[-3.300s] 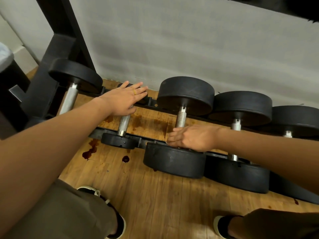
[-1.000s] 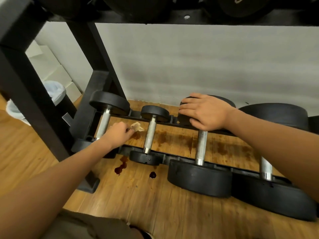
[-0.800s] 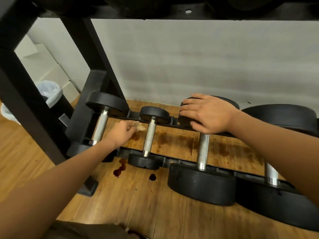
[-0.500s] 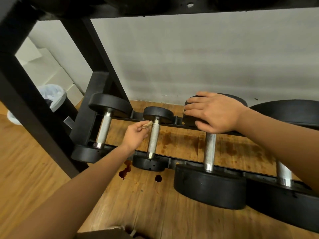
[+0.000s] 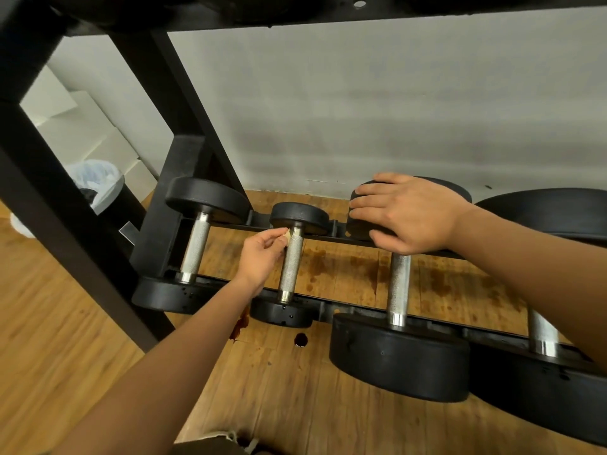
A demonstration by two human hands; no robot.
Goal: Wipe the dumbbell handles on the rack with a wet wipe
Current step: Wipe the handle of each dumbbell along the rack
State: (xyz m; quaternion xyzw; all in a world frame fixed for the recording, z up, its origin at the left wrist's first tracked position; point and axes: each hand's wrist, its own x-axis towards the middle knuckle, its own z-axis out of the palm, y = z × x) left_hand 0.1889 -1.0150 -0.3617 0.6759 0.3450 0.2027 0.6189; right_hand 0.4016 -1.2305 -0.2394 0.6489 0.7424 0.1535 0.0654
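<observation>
While the rack [image 5: 184, 103] cradles its dumbbells low against the wall, you hold the wet wipe [image 5: 287, 234] at the second handle [image 5: 291, 261] from the left.
Your right hand [image 5: 410, 213] lies spread on the far head of the large dumbbell [image 5: 399, 356], likely too heavy to roll. What's in the lined bin [image 5: 126, 208] is unclear. The knurled handle looks stiff and grabby. Your left hand [image 5: 259, 257] has a pinching grip on the limp, crumpled wipe at the handle's far end.

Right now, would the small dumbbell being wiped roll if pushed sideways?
The small dumbbell probably stays: it lies cradled across the rack rails. Likely heavy for its size: thick solid ends. Its textured handle should not feel slippery.
</observation>
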